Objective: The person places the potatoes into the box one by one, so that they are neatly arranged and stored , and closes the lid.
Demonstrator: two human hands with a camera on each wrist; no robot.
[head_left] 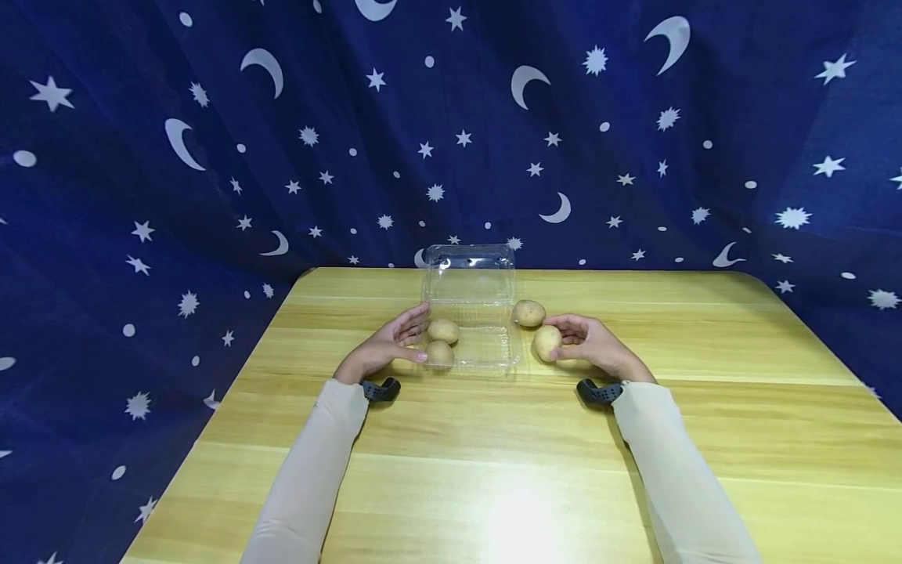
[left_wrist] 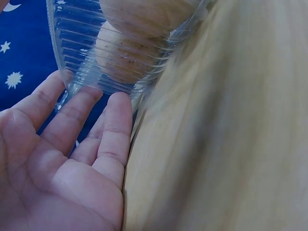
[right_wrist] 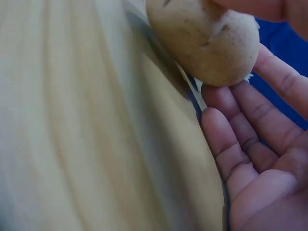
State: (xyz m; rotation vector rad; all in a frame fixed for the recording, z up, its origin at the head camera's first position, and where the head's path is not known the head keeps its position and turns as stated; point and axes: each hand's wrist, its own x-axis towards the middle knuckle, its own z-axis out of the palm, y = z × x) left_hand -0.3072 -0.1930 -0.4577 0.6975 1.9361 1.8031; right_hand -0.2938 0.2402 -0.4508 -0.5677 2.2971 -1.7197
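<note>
I'm watching the right hand (head_left: pixel 599 347) pinching a potato (head_left: pixel 546 343) just right of the box (head_left: pixel 485 345). The left hand (head_left: pixel 389 341) is holding nothing, only touching the box's left side. A weak pinch could be letting the potato roll; hard pushing could be bending the box.

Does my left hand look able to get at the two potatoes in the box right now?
Likely yes, from above: the box is open, its lid tipped back. Straight across, though, its side wall stands between the left hand and the potatoes.
</note>
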